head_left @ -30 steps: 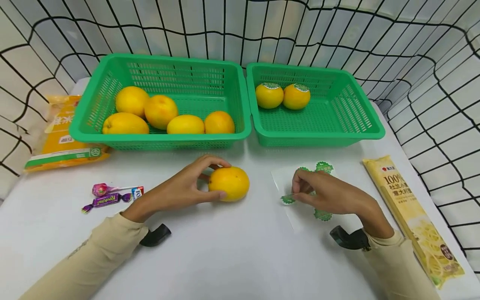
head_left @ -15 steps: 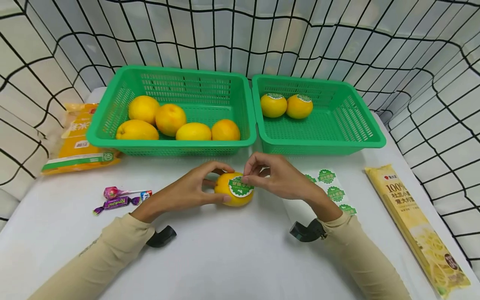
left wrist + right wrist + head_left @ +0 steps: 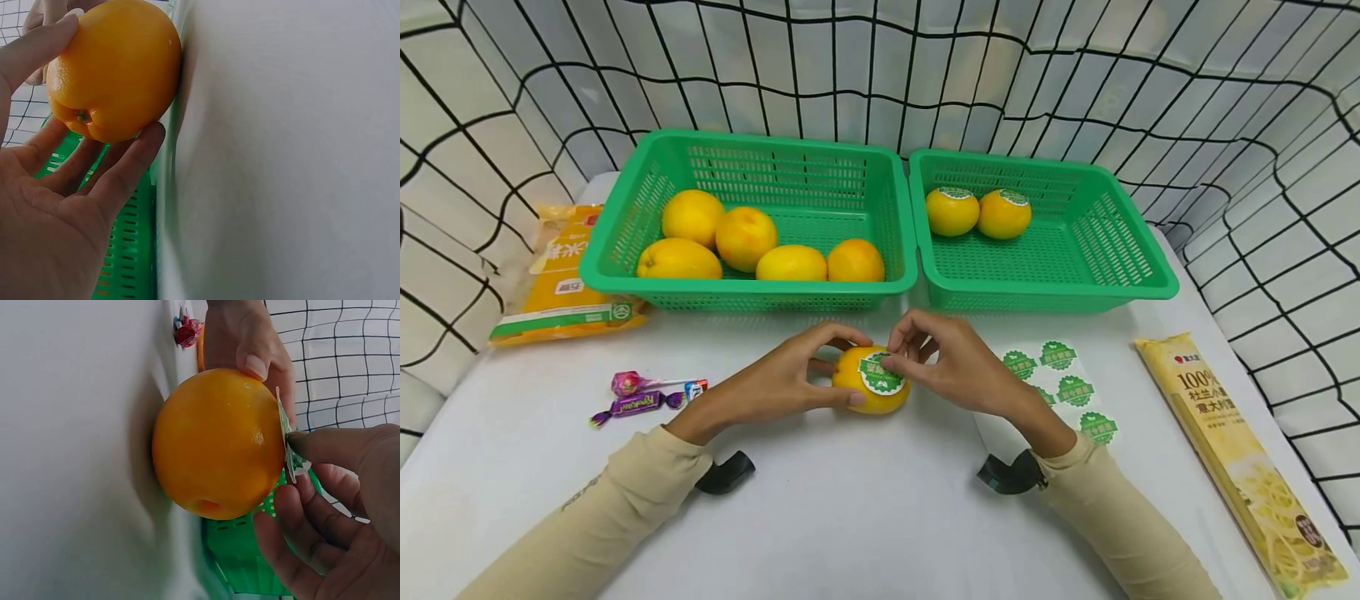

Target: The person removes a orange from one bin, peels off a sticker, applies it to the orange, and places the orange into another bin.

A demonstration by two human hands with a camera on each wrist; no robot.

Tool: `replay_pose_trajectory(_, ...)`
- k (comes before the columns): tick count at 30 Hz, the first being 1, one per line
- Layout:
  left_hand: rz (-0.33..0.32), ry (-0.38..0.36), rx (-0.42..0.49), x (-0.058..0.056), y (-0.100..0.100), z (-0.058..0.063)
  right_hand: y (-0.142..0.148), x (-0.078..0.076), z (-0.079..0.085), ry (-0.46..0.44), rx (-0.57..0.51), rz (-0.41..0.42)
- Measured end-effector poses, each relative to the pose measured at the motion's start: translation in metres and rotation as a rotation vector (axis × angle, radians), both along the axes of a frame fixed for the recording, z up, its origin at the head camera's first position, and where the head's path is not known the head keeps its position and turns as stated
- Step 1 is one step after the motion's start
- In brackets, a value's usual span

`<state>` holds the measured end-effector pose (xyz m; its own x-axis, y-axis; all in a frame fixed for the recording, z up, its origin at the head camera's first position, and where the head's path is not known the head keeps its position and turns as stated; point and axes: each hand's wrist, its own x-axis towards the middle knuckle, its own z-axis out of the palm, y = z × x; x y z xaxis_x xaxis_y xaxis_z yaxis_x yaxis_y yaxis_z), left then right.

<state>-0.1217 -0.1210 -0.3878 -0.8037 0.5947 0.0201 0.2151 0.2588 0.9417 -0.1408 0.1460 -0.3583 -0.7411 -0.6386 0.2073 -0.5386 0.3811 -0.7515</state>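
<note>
An orange [image 3: 867,398] sits on the white table, and my left hand [image 3: 790,372] grips its left side between thumb and fingers. The left wrist view shows the thumb on one side of the orange [image 3: 119,75] and the fingertips below it. A green-and-white scalloped sticker [image 3: 880,374] lies against the top of the fruit. With thumb and fingers my right hand [image 3: 958,367] pinches the sticker's right part. Seen from the right wrist, the sticker [image 3: 285,434] stands flat against the orange at its middle, its ends slightly off the curved skin.
Behind stand a green basket [image 3: 745,297] with several oranges and another basket [image 3: 1052,293] with two stickered ones. A sticker sheet [image 3: 1000,429] lies right of the hands. Candies [image 3: 636,403] and an orange bag [image 3: 561,287] are left, a noodle packet [image 3: 1232,450] right. Black wire mesh [image 3: 872,50] surrounds the table.
My right hand has moved left from the sticker sheet to the orange, bringing a sticker onto its top. My left hand has kept its grip on the fruit.
</note>
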Motion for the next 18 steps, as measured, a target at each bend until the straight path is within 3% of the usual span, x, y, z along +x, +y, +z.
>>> replay_pose_trajectory(3,0.000,-0.001,-0.003,0.000,0.000,0.000,-0.001,0.004,0.001,0.117,0.029,-0.018)
replay_pose_trajectory(7,0.000,-0.003,-0.002,-0.001,-0.001,0.000,-0.002,0.009,0.003,0.383,0.069,-0.022)
replay_pose_trajectory(10,0.004,-0.018,0.010,-0.002,-0.001,0.001,-0.005,0.011,0.003,0.529,0.110,0.009)
replay_pose_trajectory(18,0.015,-0.052,0.026,-0.002,-0.005,-0.002,-0.007,0.017,0.000,0.636,0.202,-0.011)
